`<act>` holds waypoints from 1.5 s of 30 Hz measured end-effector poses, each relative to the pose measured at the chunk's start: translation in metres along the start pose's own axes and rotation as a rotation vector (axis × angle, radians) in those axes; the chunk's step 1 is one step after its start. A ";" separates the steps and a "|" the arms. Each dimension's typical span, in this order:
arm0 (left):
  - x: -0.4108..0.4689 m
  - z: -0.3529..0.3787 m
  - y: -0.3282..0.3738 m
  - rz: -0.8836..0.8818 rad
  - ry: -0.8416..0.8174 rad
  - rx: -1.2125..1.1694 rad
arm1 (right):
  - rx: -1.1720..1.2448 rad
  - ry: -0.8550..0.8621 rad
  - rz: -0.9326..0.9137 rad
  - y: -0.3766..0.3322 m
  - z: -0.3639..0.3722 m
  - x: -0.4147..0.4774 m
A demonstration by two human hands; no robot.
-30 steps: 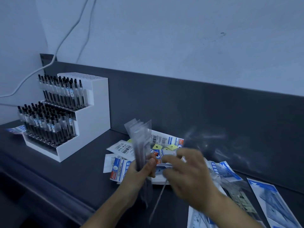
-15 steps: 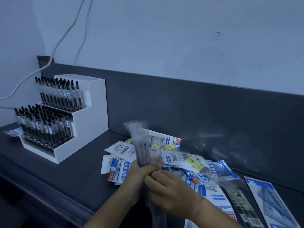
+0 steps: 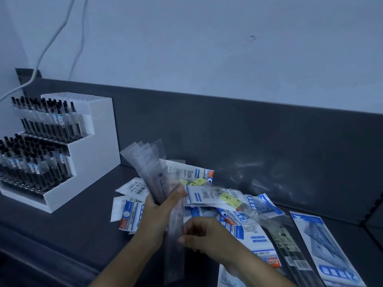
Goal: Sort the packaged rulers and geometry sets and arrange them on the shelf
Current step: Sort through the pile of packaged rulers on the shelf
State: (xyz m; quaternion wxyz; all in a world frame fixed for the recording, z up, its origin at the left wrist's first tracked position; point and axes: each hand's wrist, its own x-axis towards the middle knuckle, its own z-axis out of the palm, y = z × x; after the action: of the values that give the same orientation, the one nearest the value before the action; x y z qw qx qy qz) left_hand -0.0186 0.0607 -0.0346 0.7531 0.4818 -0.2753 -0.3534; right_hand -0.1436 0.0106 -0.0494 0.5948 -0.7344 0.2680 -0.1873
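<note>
My left hand [image 3: 160, 212] grips a fanned bundle of rulers in clear sleeves [image 3: 148, 170], held upright above the dark shelf [image 3: 78, 228]. My right hand [image 3: 204, 235] pinches the lower end of that bundle near its bottom. Behind the hands lies a loose heap of white-and-blue geometry set packs [image 3: 199, 195], some with yellow tags. More packs spread to the right, among them a long blue pack [image 3: 323, 247] and a dark packaged ruler [image 3: 288, 245].
A white stepped display stand [image 3: 91, 154] full of black pens sits at the left on the shelf. A dark back panel [image 3: 248, 146] runs behind the heap. White cables [image 3: 47, 46] hang down the wall at the upper left.
My right hand came back from the heap to the bundle and slid down to its lower end. My left hand kept hold of the bundle, which tilted slightly left.
</note>
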 end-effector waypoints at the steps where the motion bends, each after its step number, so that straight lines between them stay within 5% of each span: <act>1: 0.000 0.000 -0.001 0.003 -0.016 0.017 | -0.052 0.055 -0.062 -0.001 -0.002 0.002; 5: -0.005 0.000 -0.001 -0.004 -0.173 0.143 | -0.277 0.283 -0.293 -0.003 -0.014 0.005; 8: -0.006 0.001 -0.004 -0.026 -0.212 0.186 | -0.181 0.345 -0.329 -0.002 -0.010 0.003; 14: -0.007 0.004 -0.010 -0.104 -0.212 0.117 | -0.185 0.088 -0.121 0.028 0.006 0.005; 25: 0.002 0.008 0.005 0.089 -0.394 0.192 | -0.155 0.092 -0.142 0.022 -0.009 0.009; 35: -0.001 0.019 -0.011 0.025 -0.397 0.097 | -0.151 0.235 -0.155 0.018 -0.008 0.001; 45: -0.003 0.046 -0.010 -0.151 -0.520 0.172 | 0.002 0.104 -0.086 0.019 -0.019 -0.016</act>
State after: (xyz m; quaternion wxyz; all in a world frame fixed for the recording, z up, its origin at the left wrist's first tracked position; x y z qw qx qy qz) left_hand -0.0575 0.0358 -0.0261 0.5849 0.4563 -0.4516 -0.4957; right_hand -0.1706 0.0031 -0.0626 0.5722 -0.7339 0.2668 -0.2508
